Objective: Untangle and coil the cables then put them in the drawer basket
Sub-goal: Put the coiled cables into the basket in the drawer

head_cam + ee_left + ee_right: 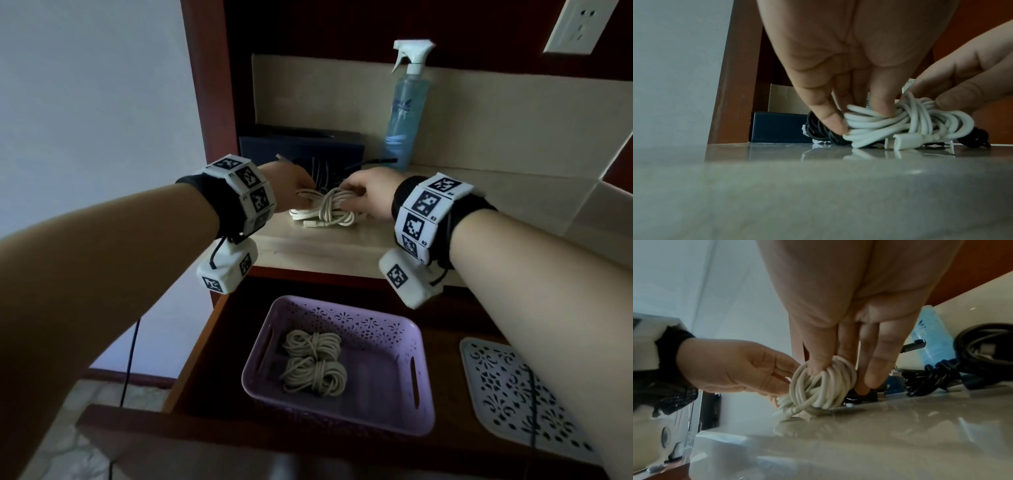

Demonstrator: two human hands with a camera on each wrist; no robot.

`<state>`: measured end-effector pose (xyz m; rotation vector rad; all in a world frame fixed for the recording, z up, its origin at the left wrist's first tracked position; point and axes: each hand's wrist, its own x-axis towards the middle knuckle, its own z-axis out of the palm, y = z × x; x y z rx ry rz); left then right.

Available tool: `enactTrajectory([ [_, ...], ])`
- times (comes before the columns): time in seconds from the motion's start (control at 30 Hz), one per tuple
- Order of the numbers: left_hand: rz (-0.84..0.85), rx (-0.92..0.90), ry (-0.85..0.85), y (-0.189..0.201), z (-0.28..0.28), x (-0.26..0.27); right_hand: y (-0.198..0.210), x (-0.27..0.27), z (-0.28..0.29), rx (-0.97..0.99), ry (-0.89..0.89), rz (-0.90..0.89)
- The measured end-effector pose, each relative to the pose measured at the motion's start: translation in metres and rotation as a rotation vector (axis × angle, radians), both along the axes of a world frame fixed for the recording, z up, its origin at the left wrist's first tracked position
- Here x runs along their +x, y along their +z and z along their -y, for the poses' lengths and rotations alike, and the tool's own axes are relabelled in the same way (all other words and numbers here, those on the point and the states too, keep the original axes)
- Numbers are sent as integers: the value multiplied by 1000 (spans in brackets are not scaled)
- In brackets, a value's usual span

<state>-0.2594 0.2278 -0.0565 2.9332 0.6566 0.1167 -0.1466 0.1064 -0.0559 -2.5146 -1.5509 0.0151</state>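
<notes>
Blue spray bottle (406, 113) upright on counter (308, 246), dark box (301, 145), wall socket (579, 25)

A white cable (327, 212) lies bundled on the counter, two coiled cables (313, 363) inside the purple basket (416, 346).

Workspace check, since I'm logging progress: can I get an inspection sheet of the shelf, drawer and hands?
Surface: glossy pale shelf top, over an open drawer.
Job's things: white cable bundle on the shelf; two coiled cables in the purple basket.
Clutter: spray bottle, dark box, white perforated lid.
Grippers: left hand and right hand both grip the white bundle.
Cables: black cables behind it, uncoiled.
Surroundings: wall socket, wood frame.
</notes>
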Motion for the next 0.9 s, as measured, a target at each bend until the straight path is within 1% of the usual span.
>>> enactTrajectory([
  [0.1, -54, -69, 44, -1, -4, -1, 1, -2, 1, 0, 2, 35],
  [0.2, -8, -192, 73, 0, -8, -7, 4, -8, 5, -39, 17, 88],
  [0.27, 10, -221, 57, 3, -6, -14, 9, -14, 12, -74, 48, 99],
  [0.33, -37, -202, 23, 7, -3, -24, 15, -22, 22, -102, 95, 51],
  [0.4, -127, -191, -21, 9, 8, -36, 19, -33, 35, -139, 150, -42],
  [0.5, -249, -183, -95, 1, 27, -50, 13, -50, 49, -245, 220, -151],
  [0.6, -355, -153, -147, -24, 40, -55, -8, -61, 53, -366, 243, -240],
  [0.77, -569, 96, -262, -73, 51, -45, -63, -62, 46, -583, 239, -348],
  [0.9, -713, 146, -310, -100, 59, -39, -98, -58, 40, -689, 254, -423],
])
